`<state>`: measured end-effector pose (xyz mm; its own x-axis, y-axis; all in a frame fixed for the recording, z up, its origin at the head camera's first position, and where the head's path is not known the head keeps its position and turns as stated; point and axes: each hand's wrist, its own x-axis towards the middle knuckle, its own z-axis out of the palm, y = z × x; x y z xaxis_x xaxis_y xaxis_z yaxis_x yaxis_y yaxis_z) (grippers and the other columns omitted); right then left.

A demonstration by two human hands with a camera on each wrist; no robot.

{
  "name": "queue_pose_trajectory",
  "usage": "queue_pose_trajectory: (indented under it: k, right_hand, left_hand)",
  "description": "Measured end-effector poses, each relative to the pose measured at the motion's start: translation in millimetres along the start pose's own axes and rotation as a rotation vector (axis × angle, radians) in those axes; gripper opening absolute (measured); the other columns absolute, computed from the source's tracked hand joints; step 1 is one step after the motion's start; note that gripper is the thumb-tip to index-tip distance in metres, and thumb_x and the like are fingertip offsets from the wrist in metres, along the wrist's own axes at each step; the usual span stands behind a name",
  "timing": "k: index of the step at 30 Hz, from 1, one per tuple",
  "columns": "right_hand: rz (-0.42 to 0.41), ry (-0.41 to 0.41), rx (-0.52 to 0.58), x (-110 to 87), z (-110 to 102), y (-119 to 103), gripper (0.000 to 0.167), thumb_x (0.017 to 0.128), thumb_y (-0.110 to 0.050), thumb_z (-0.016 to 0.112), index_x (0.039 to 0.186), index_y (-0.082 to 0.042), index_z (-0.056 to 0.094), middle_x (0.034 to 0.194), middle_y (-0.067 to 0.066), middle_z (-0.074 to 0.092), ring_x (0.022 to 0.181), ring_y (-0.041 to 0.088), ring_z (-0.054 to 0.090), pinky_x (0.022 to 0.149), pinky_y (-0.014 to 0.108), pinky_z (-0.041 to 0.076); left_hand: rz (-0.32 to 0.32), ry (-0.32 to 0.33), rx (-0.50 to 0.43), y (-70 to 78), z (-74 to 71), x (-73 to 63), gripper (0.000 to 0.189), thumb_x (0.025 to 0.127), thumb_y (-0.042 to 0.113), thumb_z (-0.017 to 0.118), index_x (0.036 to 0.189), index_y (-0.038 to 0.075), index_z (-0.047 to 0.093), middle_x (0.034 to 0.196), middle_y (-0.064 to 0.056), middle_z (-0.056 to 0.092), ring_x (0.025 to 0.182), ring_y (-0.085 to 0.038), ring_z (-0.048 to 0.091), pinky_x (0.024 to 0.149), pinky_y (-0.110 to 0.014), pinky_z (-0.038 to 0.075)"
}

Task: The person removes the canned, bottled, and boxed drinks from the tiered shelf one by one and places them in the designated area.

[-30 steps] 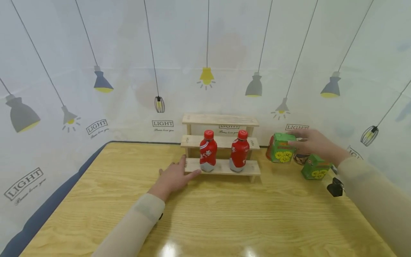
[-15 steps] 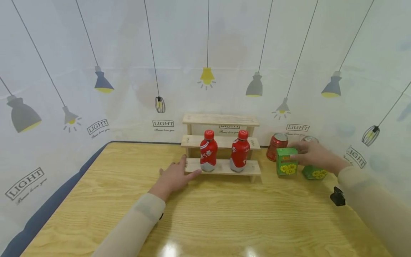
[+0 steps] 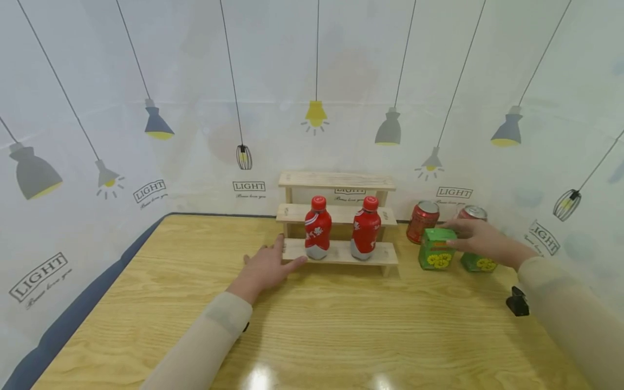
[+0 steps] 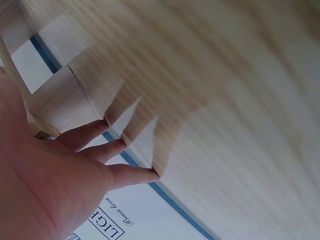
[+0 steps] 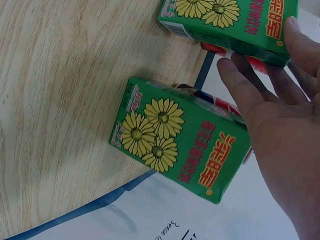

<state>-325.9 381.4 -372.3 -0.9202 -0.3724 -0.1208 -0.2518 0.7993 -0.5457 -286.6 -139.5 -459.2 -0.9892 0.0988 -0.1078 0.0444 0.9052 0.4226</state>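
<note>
My left hand (image 3: 265, 269) rests at the left end of a small three-step wooden rack (image 3: 341, 250). Its thumb lies by the front edge of the lowest step, and in the left wrist view the spread, straight fingers touch the tabletop. Two red bottles (image 3: 317, 230) with red caps stand upright on that step. Right of the rack, my right hand (image 3: 487, 242) holds a green drink carton (image 3: 437, 250) near its top, thumb on the front and fingers behind. The carton stands on the table. A second green drink carton (image 5: 170, 140) stands beside it, partly hidden by the hand.
Behind the cartons stand two red cans (image 3: 423, 222), one partly covered by the right hand. A black clip-like object (image 3: 518, 301) is near the right forearm. The wooden table (image 3: 312, 325) ends at a printed white cloth backdrop (image 3: 219, 108).
My right hand has brought the green carton down and forward, from in front of the left can to the table, uncovering both cans. The left hand has stayed in place.
</note>
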Motion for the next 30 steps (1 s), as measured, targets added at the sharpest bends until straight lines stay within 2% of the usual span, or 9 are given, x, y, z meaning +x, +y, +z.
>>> queue_pose_trajectory:
  k: [7, 13, 23, 30]
  right_hand:
    - [-0.018, -0.016, 0.013, -2.2, -3.9, 8.8, 0.062, 0.108, -0.035, 0.063, 0.158, -0.003, 0.046, 0.161, 0.033, 0.046, 0.14, 0.055, 0.054, 0.109, 0.066, 0.052]
    - [-0.015, -0.007, 0.004, -4.1, -3.4, 10.6, 0.063, 0.108, -0.036, 0.063, 0.158, -0.004, 0.046, 0.158, 0.032, 0.05, 0.136, 0.053, 0.059, 0.107, 0.069, 0.052]
    - [-0.019, 0.004, 0.036, -8.7, 1.0, 2.5, 0.062, 0.11, -0.033, 0.06, 0.16, -0.001, 0.042, 0.161, 0.034, 0.046, 0.137, 0.052, 0.059, 0.108, 0.065, 0.053]
    - [-0.002, -0.003, 0.02, -5.4, 1.0, 2.8, 0.065, 0.11, -0.034, 0.058, 0.163, -0.002, 0.039, 0.164, 0.034, 0.04, 0.146, 0.058, 0.046, 0.112, 0.072, 0.046]
  left_hand:
    - [0.001, 0.005, 0.007, 0.0, -1.3, 1.4, 0.125, 0.085, 0.099, 0.036, 0.172, 0.012, 0.013, 0.167, -0.016, 0.047, 0.16, -0.047, 0.034, 0.12, -0.086, 0.015]
    - [-0.001, 0.002, 0.007, 0.0, 0.2, 1.3, 0.124, 0.086, 0.098, 0.036, 0.172, 0.012, 0.013, 0.166, -0.017, 0.048, 0.159, -0.047, 0.035, 0.121, -0.086, 0.015]
    - [-0.003, 0.011, 0.01, -0.7, 2.3, 2.0, 0.125, 0.085, 0.099, 0.036, 0.172, 0.012, 0.014, 0.165, -0.018, 0.049, 0.158, -0.047, 0.036, 0.121, -0.086, 0.016]
    - [-0.006, 0.005, 0.007, 0.2, 1.0, 1.4, 0.124, 0.086, 0.098, 0.037, 0.172, 0.012, 0.014, 0.167, -0.018, 0.047, 0.159, -0.048, 0.034, 0.121, -0.086, 0.015]
